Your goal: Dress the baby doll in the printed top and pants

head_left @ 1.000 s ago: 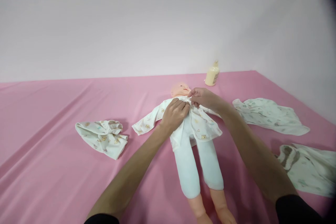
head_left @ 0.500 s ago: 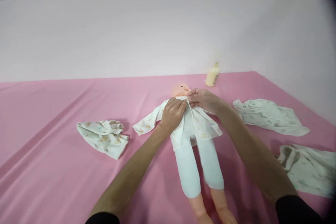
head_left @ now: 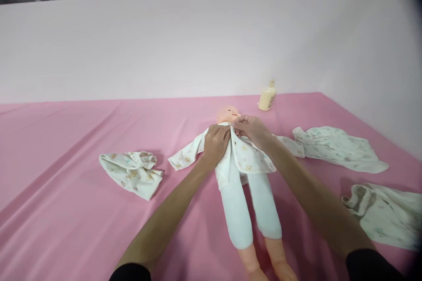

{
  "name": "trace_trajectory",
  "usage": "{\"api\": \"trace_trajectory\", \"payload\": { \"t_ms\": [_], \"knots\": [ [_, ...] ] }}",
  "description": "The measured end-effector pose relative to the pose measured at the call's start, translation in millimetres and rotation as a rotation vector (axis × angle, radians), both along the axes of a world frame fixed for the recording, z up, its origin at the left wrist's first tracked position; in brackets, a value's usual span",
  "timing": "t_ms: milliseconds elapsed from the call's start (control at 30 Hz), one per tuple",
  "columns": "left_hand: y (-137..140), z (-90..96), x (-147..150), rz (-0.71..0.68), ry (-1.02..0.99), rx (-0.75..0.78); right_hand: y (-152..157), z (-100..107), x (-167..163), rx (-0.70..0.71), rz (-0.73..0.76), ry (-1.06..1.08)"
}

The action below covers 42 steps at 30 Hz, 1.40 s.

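A baby doll (head_left: 227,115) lies on its back on the pink sheet, its feet toward me. It wears a white patterned baby jacket (head_left: 252,156) with the front panels partly apart, over a pale white body and legs. Near the doll's neck, my left hand (head_left: 216,144) is closed on the jacket's front edge. Beside it, my right hand (head_left: 252,131) pinches the other edge just under the chin. The two hands nearly touch, and the fingertips hide whatever fastening may be there. Both sleeves stretch out sideways.
A folded patterned cloth garment (head_left: 132,173) lies to the left. To the right are a crumpled white garment (head_left: 339,147) and another white garment (head_left: 389,215) nearer me. A cream pump bottle (head_left: 267,96) stands at the back by the white wall (head_left: 165,48). The pink sheet (head_left: 59,162) has wrinkles.
My right hand has moved slightly left and down, drawing the right front panel toward the middle. More of the right sleeve shows. My left hand stays nearly in place.
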<state>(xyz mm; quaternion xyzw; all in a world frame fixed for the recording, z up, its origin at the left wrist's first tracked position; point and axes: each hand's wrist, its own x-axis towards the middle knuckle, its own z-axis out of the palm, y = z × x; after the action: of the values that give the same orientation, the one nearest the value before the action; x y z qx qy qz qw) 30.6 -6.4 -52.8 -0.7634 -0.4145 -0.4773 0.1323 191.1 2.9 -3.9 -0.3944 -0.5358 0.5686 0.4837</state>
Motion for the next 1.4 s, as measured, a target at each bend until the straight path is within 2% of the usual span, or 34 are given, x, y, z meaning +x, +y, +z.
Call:
{"api": "trace_trajectory", "payload": {
  "t_ms": [200, 333, 500, 633, 867, 1000, 1100, 1233, 1400],
  "knots": [
    [0.9, -2.3, 0.7, 0.015, -0.104, -0.091, -4.4, -5.3, -13.6, 0.074, -0.147, -0.101],
    [-4.2, 4.9, 2.3, 0.027, -0.161, -0.225, -4.5, -8.1, -13.1, 0.153, -0.111, -0.141],
    [-8.8, 18.9, 4.3, -0.03, -0.339, -0.458, 1.9, -11.1, -6.1, 0.295, -0.102, -0.296],
    [-8.2, 27.7, 3.4, -0.103, -0.392, -0.52, 4.7, -9.2, 1.1, 0.403, -0.103, -0.392],
    [-6.5, 33.7, -1.5, -0.28, -0.473, -0.671, -1.4, 3.2, 14.8, 0.338, 0.092, -0.477],
    [-5.2, 39.4, -6.1, -0.362, -0.547, -0.842, -0.4, 1.7, 13.4, 0.374, 0.072, -0.536],
    [-3.6, 42.8, -8.8, -0.355, -0.627, -0.949, 0.2, -0.9, 9.4, 0.513, 0.0, -0.649],
    [-2.6, 42.6, -9.3, -0.315, -0.673, -0.976, 0.2, -3.6, 6.1, 0.714, -0.066, -0.807],
    [-0.5, 39.6, -9.6, -0.32, -0.633, -0.969, 3.7, -4.8, 8.3, 0.737, -0.063, -0.845]
  ]
}}
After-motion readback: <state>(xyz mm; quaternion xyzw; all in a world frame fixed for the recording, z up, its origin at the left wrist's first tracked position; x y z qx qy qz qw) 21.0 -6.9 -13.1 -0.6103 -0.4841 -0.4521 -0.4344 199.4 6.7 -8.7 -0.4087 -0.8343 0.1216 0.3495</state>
